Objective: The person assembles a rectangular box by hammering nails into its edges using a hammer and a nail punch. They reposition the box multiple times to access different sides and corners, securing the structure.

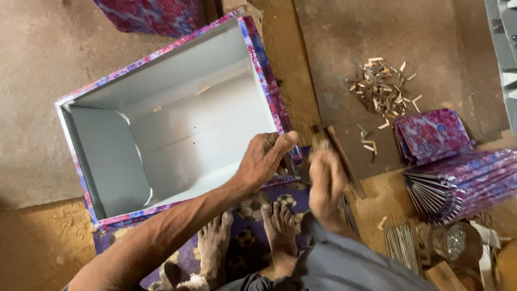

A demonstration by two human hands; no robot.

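Gripping floral metal box [161, 124] corner, left hand [264, 159], right hand [326, 180] blurred

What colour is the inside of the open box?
Plain pale grey-white inside the box, best seen in the head view.

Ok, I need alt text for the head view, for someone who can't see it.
Seen from above, a person's left hand grips the corner of an open metal box with a floral outside and grey inside, while the right hand holds a blurred tool beside that corner. Stacked floral metal pieces and a scrap pile lie nearby.
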